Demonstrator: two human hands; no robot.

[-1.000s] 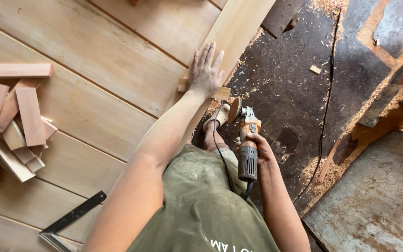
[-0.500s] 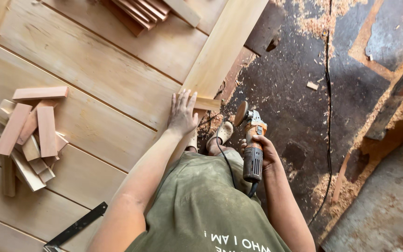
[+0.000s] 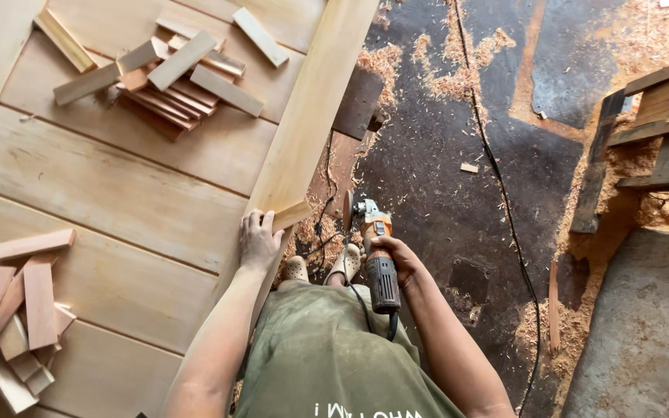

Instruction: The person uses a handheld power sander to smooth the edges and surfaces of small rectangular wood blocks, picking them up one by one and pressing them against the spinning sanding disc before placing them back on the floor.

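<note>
Standing over a floor of pale planks, a person rests the left hand [image 3: 259, 238] flat, fingers together and lying loose, on the near end of a long light-coloured board [image 3: 307, 116] that runs away toward the far edge of the panelled surface. The right hand [image 3: 396, 262] has its fingers wrapped tightly around the dark barrel of an orange-bodied angle grinder [image 3: 373, 251], its sanding disc [image 3: 348, 210] held on edge just right of the board's near corner and clear of the wood. Good work here seems to call for steady downward pressure from the bracing hand, fingers kept back from the disc, and the trailing cable [image 3: 505, 209] kept behind the tool. The board looks smooth, straight and unfinished, its right edge overhanging a dark floor [image 3: 443, 201] strewn with shavings. Two heaps of short wooden offcuts lie on the planks, one far left [image 3: 172, 73] and one near left [image 3: 17, 302]. Sandalled feet [image 3: 323, 268] show below the board.
</note>
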